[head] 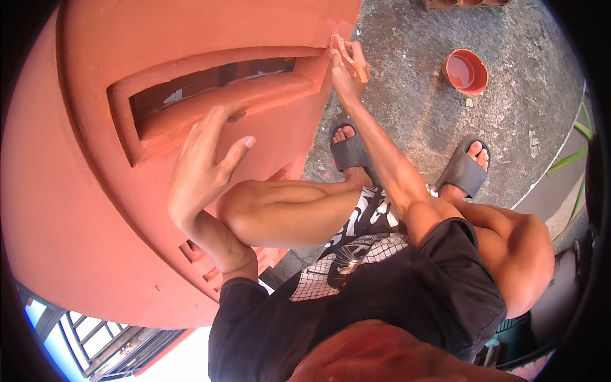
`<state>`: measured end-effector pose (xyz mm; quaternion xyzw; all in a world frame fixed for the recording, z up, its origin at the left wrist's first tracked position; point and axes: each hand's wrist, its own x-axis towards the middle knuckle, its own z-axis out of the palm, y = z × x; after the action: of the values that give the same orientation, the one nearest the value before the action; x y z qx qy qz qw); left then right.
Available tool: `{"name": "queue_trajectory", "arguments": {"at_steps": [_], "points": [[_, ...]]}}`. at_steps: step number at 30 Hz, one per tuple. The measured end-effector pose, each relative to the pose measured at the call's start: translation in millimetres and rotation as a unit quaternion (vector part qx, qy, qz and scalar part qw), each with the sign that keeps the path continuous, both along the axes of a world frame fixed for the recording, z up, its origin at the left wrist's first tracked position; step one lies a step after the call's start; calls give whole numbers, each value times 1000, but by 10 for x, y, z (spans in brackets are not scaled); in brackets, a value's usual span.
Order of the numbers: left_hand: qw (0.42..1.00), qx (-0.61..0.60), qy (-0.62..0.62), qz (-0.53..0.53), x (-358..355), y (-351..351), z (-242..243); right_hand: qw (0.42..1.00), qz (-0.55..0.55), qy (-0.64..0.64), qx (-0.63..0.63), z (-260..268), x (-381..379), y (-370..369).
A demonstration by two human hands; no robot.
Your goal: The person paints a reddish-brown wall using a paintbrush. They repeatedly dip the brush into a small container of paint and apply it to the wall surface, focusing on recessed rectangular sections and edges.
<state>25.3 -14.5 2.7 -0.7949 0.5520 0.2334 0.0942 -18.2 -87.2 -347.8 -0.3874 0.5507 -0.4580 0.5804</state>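
Observation:
A paintbrush (351, 61) with a paint-smeared orange handle is held in my right hand (349, 69). Its bristle end meets the coral-painted wall (267, 24) near the wall's edge, just past the corner of a recessed opening (215, 86). My left hand (210, 157) is raised in front of the wall below that opening, thumb and fingers apart, holding nothing; whether its fingertips touch the wall cannot be told. On the concrete floor, to the right of my right hand, stands a small round container (465, 71) with reddish paint inside.
My feet in dark slide sandals (351, 152) rest on the rough concrete floor (405, 114), below the paint container. A hollow clay brick (465, 4) lies at the top edge. Green leaves (570, 160) show beyond the concrete's right edge. Metal bars (98, 339) are at lower left.

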Motion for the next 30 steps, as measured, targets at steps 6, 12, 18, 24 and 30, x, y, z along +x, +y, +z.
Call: {"name": "queue_trajectory", "arguments": {"at_steps": [6, 12, 18, 24, 30], "points": [[1000, 8, 1, 3, 14, -4, -32, 940, -71, -333, -34, 100, -131, -14], [1000, 15, -5, -3, -29, -22, 16, 998, -57, -20, 35, -327, -103, -210], [1000, 20, -8, -13, -29, -35, -10, 966, -59, -242, -63, -134, -105, -225], [1000, 16, 13, -7, -2, -40, -27, 994, -80, -71, 20, -331, -273, -502], [999, 37, 12, -17, -16, -77, -34, 998, 13, -39, -46, -359, -96, -359]]}}
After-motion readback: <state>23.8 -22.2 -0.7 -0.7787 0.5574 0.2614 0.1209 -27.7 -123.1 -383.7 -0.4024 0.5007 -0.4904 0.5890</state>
